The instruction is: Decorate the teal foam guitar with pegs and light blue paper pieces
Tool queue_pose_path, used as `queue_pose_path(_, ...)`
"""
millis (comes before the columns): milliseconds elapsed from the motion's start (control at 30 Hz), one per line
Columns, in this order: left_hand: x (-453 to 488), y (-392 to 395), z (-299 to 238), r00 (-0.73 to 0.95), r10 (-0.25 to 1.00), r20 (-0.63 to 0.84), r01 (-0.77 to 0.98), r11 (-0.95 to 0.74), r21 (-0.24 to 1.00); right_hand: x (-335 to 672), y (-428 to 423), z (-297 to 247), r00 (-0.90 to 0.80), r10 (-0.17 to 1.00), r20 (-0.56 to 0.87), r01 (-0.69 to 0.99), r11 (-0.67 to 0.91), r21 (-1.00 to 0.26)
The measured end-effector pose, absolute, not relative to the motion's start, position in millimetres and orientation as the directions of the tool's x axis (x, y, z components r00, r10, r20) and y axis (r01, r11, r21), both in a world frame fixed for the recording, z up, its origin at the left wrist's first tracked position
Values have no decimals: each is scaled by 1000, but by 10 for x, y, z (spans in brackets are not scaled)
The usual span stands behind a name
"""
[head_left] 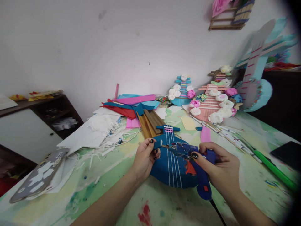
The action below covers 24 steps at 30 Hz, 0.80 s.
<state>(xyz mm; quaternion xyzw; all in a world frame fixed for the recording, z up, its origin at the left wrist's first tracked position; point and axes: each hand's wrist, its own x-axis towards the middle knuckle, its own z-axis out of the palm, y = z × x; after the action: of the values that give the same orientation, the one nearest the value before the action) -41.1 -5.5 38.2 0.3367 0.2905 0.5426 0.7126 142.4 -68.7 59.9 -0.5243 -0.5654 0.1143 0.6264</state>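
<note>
My right hand (221,164) is wrapped round a blue hot glue gun (202,179), its nozzle pointing left. Between the thumb and fingers of my left hand (145,158) is a small blue paper strip (158,144). The nozzle tip meets the strip's right end or hovers just beside it; I cannot tell which. Beneath both hands lies a blue paper lute (163,171) with white strings and a short neck crossed by pink and white bars. The glue gun covers part of its right side, where an orange-red patch shows.
Folded crepe paper (134,100) and white scraps (103,125) lie at the back left, a phone (39,175) at the left edge. Flower-trimmed lutes (180,99) stand behind. Thin rolled sticks (231,138) and a green cutter (274,169) lie at right. A cord (217,212) trails from the glue gun.
</note>
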Motion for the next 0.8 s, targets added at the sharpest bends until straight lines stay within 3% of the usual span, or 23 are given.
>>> queue_pose_path(800, -408, -72, 373, 257, 965, -47, -576, 192, 794, 1451, -687, 560, 397, 723, 565, 431, 397, -810)
